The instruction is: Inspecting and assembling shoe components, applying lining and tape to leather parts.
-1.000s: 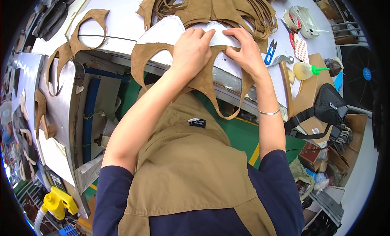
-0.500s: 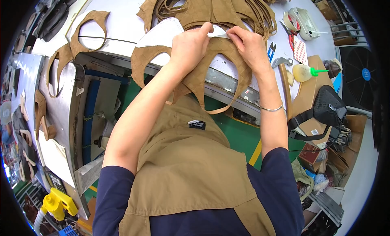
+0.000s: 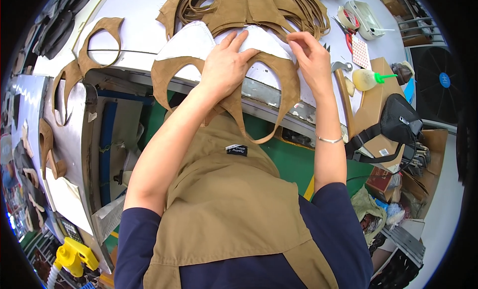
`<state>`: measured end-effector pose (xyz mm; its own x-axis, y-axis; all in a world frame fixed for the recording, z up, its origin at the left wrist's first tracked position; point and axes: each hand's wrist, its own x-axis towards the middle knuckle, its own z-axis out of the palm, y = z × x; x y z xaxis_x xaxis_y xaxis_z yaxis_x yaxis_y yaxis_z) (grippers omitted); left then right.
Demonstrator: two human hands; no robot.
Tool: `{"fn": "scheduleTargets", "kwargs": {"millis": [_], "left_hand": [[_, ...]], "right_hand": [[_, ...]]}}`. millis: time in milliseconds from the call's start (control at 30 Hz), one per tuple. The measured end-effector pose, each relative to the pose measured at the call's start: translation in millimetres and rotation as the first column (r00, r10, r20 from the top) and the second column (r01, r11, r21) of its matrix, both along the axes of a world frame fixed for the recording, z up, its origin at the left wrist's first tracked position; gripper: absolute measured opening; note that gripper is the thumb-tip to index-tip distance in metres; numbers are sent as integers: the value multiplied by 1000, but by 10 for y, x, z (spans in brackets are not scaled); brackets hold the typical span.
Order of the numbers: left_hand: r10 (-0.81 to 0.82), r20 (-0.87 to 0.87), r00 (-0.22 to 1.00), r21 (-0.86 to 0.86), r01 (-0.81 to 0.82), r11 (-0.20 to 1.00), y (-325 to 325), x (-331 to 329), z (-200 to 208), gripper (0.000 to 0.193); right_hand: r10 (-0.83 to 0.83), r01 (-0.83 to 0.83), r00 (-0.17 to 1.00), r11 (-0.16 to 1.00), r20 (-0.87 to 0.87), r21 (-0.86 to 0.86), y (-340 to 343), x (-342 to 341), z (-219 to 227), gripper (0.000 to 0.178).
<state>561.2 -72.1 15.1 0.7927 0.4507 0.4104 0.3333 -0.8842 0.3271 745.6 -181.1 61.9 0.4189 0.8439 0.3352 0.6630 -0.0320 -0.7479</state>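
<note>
**Worn Garments, Seen from Above**

You wear a navy short-sleeved shirt (image 3: pixel 343 224) under a khaki-brown apron (image 3: pixel 226 209). Two broad straps (image 3: pixel 312 264) of matching cloth join its stitched upper edge; a black label (image 3: pixel 237 150) lies lower down. A slim silver bangle (image 3: pixel 330 141) encircles your right forearm.

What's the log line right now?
Left hand: on brown piece | Right hand: near white patch | Bottle: right of both hands
</note>
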Motion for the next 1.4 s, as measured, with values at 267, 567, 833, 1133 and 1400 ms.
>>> {"fn": "scheduleTargets", "kwargs": {"millis": [267, 567, 833, 1133, 1400], "left_hand": [[-23, 43, 999, -15, 23, 1000, 8, -15, -37, 40], [-21, 52, 998, 33, 20, 999, 11, -1, -47, 40], [-17, 57, 998, 39, 15, 999, 7, -10, -57, 41], [-7, 39, 999, -14, 8, 1000, -9, -7, -46, 40], [-19, 84, 996, 19, 17, 1000, 17, -6, -79, 40]], "right_hand": [[-222, 121, 923, 944, -315, -308, -701, -57, -164, 30], [-164, -17, 828, 948, -536, -317, -761, -186, -45, 25], [-170, -1, 838, 950, -519, -312, -759, -187, -88, 22], [-152, -24, 819, 954, -553, -299, -770, -138, -145, 22], [-144, -47, 764, 960, -629, -278, -787, -91, -190, 24]]}}
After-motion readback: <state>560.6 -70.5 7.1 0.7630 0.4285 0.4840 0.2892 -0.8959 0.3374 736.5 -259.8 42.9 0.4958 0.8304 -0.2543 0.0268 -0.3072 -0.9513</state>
